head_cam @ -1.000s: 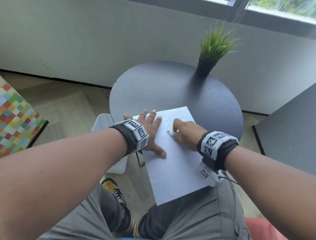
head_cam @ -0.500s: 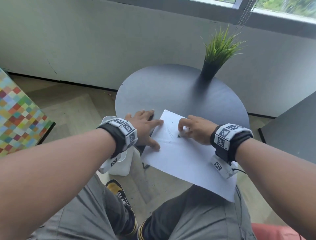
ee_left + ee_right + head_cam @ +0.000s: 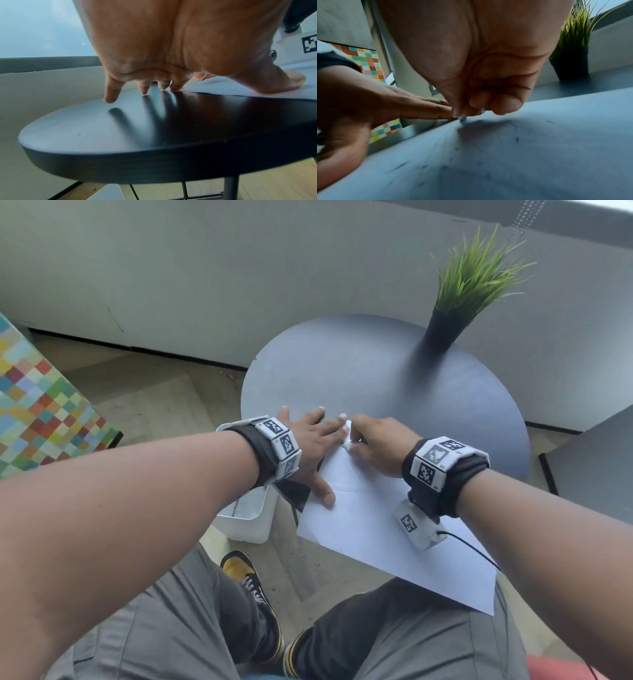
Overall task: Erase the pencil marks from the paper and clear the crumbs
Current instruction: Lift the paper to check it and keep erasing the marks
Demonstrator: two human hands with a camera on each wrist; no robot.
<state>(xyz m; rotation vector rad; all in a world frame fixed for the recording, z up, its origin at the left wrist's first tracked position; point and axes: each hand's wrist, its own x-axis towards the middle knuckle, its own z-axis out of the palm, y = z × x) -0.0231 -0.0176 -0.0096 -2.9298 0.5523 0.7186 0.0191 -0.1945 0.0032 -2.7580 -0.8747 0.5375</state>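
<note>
Head view, paper (image 3: 373, 529): a white sheet is laid askew on the near part of the round dark table (image 3: 359, 364), with its near corner hanging past the table edge above the lap.
Head view, left hand (image 3: 311, 446): it is spread flat with straight fingers across the sheet's far left corner and the tabletop; the thumb is pressed on the paper and nothing is held.
Head view, right hand (image 3: 376, 446): the fingers are curled, and a small white eraser (image 3: 347, 436) is pinched at the fingertips and set against the far corner of the sheet, right beside the left fingertips.
Head view, pencil marks (image 3: 352, 477): faint lines are seen on the paper between the two hands.
Head view, surroundings: a green potted plant (image 3: 462, 292) is stood at the far side of the table; a white bin (image 3: 245, 517) is seen on the floor below the left wrist.
Left wrist view, left hand (image 3: 171, 54): the fingertips are planted on the glossy table (image 3: 120, 128), the thumb on the paper (image 3: 240, 89).
Right wrist view, right hand (image 3: 479, 67): the eraser (image 3: 462, 118) is gripped narrowly between thumb and curled fingers, its tip touching the paper (image 3: 539, 148).
Right wrist view, crumbs (image 3: 517, 139): dark specks are scattered over the sheet near the eraser tip; the picture is blurred.
Right wrist view, left hand (image 3: 368, 102): it is laid flat at the sheet's edge, its fingertips just beside the eraser.
</note>
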